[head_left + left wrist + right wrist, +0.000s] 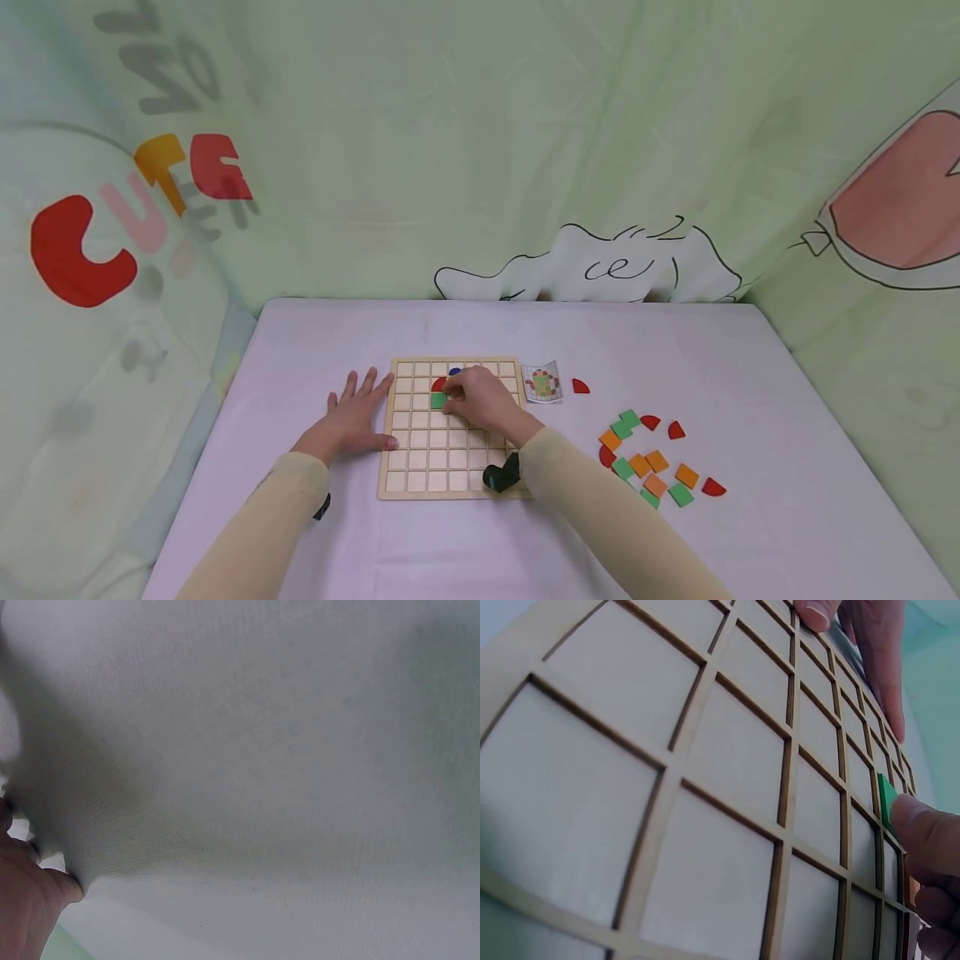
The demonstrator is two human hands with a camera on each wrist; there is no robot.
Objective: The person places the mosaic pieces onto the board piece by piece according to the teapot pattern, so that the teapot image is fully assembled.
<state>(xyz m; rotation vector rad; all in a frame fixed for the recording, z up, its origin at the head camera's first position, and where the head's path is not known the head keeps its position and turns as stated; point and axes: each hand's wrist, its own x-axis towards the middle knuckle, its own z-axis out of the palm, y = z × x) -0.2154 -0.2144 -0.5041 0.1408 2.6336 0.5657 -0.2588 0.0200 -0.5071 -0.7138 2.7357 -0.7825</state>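
A wooden grid board (386,475) lies on the table. My right hand (487,404) reaches over its upper part, thumb and fingers bent and pinching a green square tile (438,401). In the right wrist view the thumb presses the edge of that green tile (886,799). Just behind it sits a red quarter-circle tile (438,385), with a blue piece (455,372) farther back, partly hidden by the hand. My left hand (351,423) spreads its fingers along the board's left edge, its thumb over the rim. Pale cloth fills most of the left wrist view.
A small printed pattern card (542,382) lies at the board's right edge, with a red quarter-circle (581,386) beside it. Farther right are scattered loose green, orange (657,461) and red tiles. The white tabletop (675,342) ends at a curtain (465,167).
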